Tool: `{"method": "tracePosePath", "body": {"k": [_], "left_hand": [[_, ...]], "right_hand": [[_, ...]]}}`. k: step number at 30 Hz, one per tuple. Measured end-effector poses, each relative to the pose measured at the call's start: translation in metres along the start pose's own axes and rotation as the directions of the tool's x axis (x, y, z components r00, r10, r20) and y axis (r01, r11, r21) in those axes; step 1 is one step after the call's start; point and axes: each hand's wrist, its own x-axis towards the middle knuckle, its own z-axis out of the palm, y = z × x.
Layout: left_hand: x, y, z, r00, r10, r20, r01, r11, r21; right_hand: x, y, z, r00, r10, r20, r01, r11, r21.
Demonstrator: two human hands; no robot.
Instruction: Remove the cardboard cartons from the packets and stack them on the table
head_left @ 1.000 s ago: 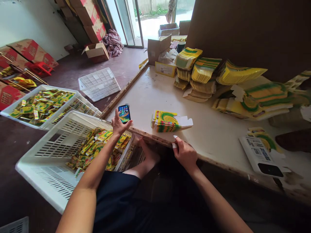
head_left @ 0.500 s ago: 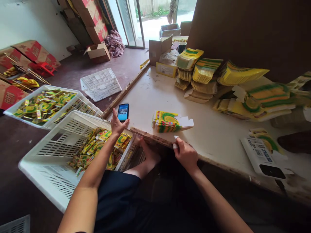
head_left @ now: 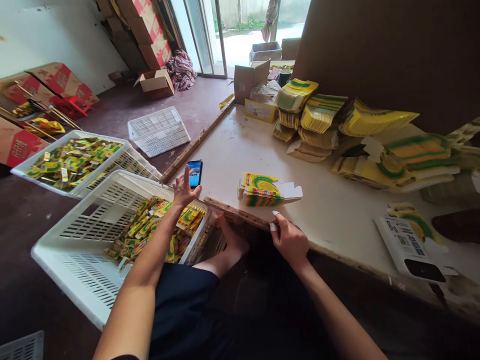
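Observation:
My left hand (head_left: pixel 182 191) is at the phone (head_left: pixel 195 175) lying on the left end of the table. Its fingers are spread, one reaching over the lit screen, and nothing is gripped. By the table's front edge, my right hand (head_left: pixel 289 239) has its thumb and index finger apart and its other fingers curled. White coverings show on the tips of that thumb and index finger, and nothing is visible between them. A small stack of yellow-green folded cartons (head_left: pixel 258 191), white flaps pointing right, lies just beyond this hand.
A white crate (head_left: pixel 71 260) of yellow packets stands left of my legs, with another packet-filled crate (head_left: pixel 22 172) behind it. Flat carton bundles (head_left: pixel 324 112) are piled at the table's back right. A white device (head_left: pixel 410 250) lies on the right. A wooden strip (head_left: pixel 198 140) borders the table's left side.
My left hand has lifted a finger across the phone screen. My right hand stays by the table edge. The whole view has shifted slightly.

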Motion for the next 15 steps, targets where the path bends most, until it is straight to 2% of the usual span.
{"method": "tracePosePath", "body": {"k": [8, 15], "left_hand": [[0.01, 0.0, -0.006, 0.995, 0.027, 0.099, -0.032, 0.999, 0.044], [0.013, 0.001, -0.003, 0.995, 0.005, 0.099, -0.007, 1.0, 0.023]], "right_hand": [[0.0, 0.001, 0.0, 1.0, -0.015, -0.008, 0.015, 1.0, -0.017], [0.002, 0.0, -0.002, 0.998, -0.044, -0.033, 0.043, 0.999, -0.021]]}}
